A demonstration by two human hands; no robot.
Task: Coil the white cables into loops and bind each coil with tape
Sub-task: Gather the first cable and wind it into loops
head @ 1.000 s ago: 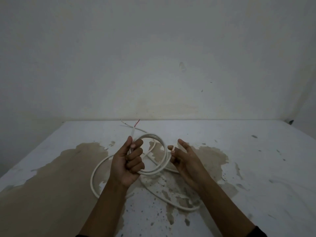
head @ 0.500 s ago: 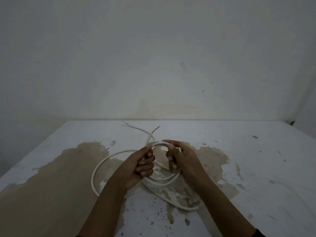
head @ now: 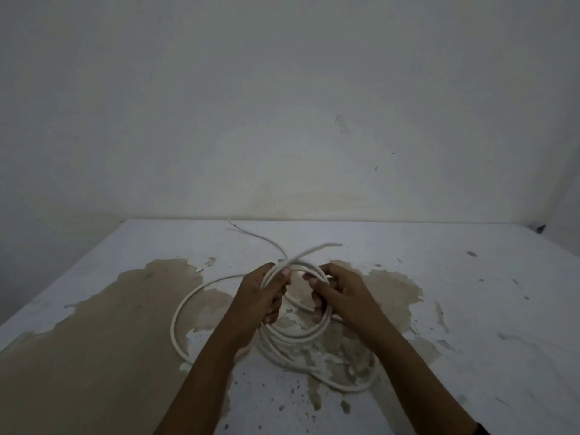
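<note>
A white cable (head: 292,335) forms a small coil of several loops between my hands, held just above the table (head: 470,309). My left hand (head: 262,295) grips the coil's left side, thumb on top. Gripping the coil's right side is my right hand (head: 340,293), fingers curled around the strands. One loose cable end (head: 317,248) sticks out up and right past my hands, blurred. Another thin end (head: 251,234) trails toward the back wall. A wide slack loop (head: 175,321) lies on the table at the left, and more slack (head: 361,387) lies near my right forearm. No tape is in view.
The table is white with large brown patches where paint has peeled. A plain wall (head: 282,120) rises right behind the table's far edge. The left table edge drops off into shadow. A small dark object (head: 540,228) sits at the far right corner.
My hands have drawn the loops into a tighter coil. The loose end has swung from pointing up to pointing right. My right hand went from open to gripping the coil.
</note>
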